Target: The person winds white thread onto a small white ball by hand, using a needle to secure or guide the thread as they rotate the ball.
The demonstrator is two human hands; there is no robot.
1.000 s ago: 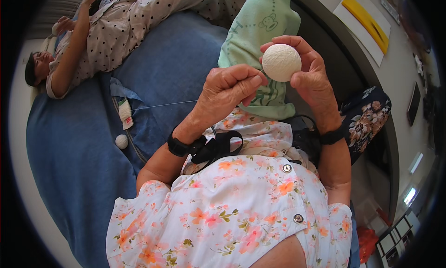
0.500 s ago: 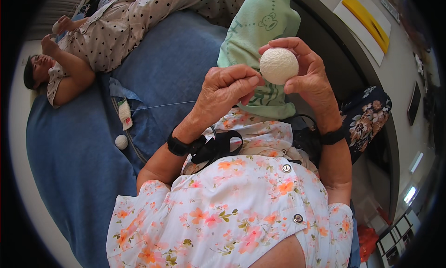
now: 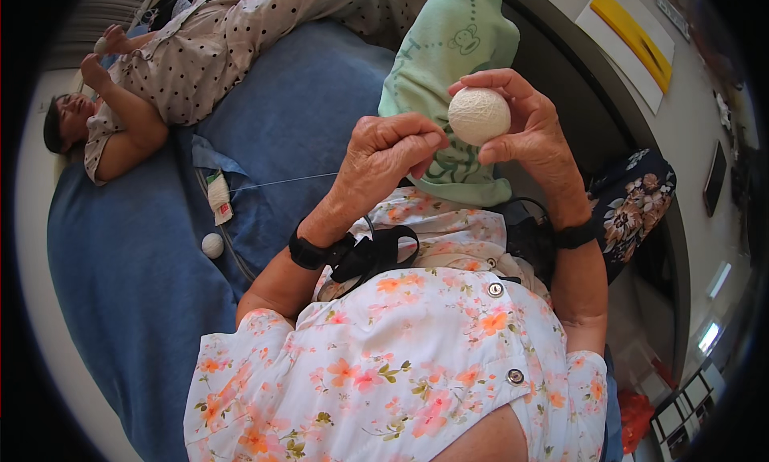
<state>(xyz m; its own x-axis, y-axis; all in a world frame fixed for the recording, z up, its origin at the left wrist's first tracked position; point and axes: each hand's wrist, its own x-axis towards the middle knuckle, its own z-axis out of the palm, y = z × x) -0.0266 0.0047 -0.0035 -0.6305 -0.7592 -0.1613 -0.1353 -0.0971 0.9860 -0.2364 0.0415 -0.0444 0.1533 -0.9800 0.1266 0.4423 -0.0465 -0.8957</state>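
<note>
Between the thumb and fingers of my right hand is a cream ball wound with thread. My left hand is closed in a pinch just left of the ball, with a small gap between them. A thin white thread runs taut into my left hand from a spool of white thread lying on the blue cover. A smaller white ball rests just below that spool. Under my hands a pale green towel with a printed monkey lies over my lap.
At the upper left another person in a dotted outfit sits with a small white ball at the hands. The blue cover spreads along my left. To the right, a phone and a yellow strip on white paper lie on a pale surface.
The ball in my right hand has turned a little and shifted slightly left and down. My left hand stays nearly in place, now slightly farther from the ball.
</note>
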